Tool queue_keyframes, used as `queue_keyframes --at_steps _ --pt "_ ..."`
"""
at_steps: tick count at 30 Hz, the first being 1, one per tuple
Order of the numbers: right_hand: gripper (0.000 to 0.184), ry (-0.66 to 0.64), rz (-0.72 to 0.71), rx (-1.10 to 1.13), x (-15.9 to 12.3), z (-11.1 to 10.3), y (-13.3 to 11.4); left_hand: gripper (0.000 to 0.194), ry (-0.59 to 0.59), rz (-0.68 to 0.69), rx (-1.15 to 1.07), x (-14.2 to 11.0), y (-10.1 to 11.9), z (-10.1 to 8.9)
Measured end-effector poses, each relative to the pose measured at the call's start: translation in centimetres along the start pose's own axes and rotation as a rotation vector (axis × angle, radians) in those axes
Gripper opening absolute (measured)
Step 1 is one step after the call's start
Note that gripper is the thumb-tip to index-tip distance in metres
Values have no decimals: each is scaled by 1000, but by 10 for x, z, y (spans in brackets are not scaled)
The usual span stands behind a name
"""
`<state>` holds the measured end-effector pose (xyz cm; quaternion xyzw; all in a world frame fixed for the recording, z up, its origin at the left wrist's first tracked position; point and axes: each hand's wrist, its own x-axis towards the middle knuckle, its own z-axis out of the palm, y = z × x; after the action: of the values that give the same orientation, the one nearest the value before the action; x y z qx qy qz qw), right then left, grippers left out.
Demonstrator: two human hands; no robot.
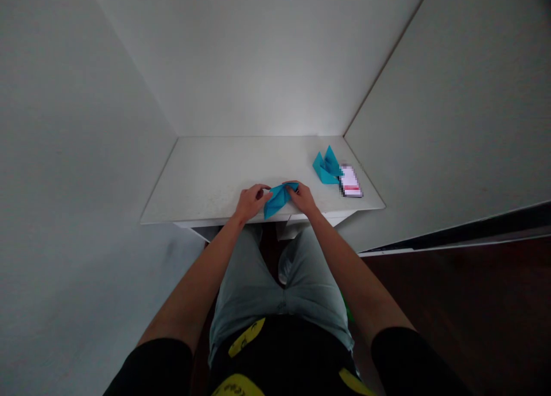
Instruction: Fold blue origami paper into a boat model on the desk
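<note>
A: Where is the blue paper (279, 198)?

B: At the near edge of the white tabletop (206, 178), lying between both hands. Its pointed lower end reaches right to the edge, perhaps just past it.

A: And the hands?

B: The left hand (251, 201) is curled, fingers closed on the paper's left side. The right hand (303, 196) pinches the upper right end, fingers bent over it. Both have hold of the same sheet.

A: What could go wrong from here?

B: I'd judge the main risk is a crooked crease: if one hand presses while the other lets the sheet shift, the layers will slide out of line. So near the edge, the point could also slip off and bend. A hard tug from both sides might tear a thin fold.

A: Anything hard to make out?

B: Plenty. The fingertips cover the fold itself, so I can't tell how many layers are pinched. A second folded blue paper shape (327, 166) sits well apart at the far right, touching a small flat object (350, 183) that is blurred out; what it is I can't say.
</note>
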<state>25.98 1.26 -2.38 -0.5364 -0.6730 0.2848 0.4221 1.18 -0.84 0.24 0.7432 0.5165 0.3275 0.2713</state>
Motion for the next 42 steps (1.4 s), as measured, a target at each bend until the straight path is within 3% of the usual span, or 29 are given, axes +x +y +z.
queue_keyframes --at_steps 4,8,12,16,24,30,36,39,42 --pt "40 -35 29 2 -1 2 -4 24 31 -92 72 6 10 9" --pt "50 93 13 84 -5 6 -5 19 83 -174 -6 9 15 18" --pt "27 257 -58 -6 -9 9 -8 16 149 -202 -75 8 14 22" --pt "17 207 -159 -106 -13 8 -16 14 141 -205 -127 7 14 22" --pt "41 147 -61 -110 -2 8 -13 10 14 -70 -264 3 18 23" --pt "42 103 24 105 6 2 -10 10 55 -69 -298 5 14 25" --pt "45 61 137 350 7 -10 -10 12 163 -226 -323 13 11 32" --pt "46 99 176 425 7 -12 -9 24 116 -289 -367 20 18 39" --pt "46 171 211 494 8 -12 -7 23 57 -308 -348 29 29 37"
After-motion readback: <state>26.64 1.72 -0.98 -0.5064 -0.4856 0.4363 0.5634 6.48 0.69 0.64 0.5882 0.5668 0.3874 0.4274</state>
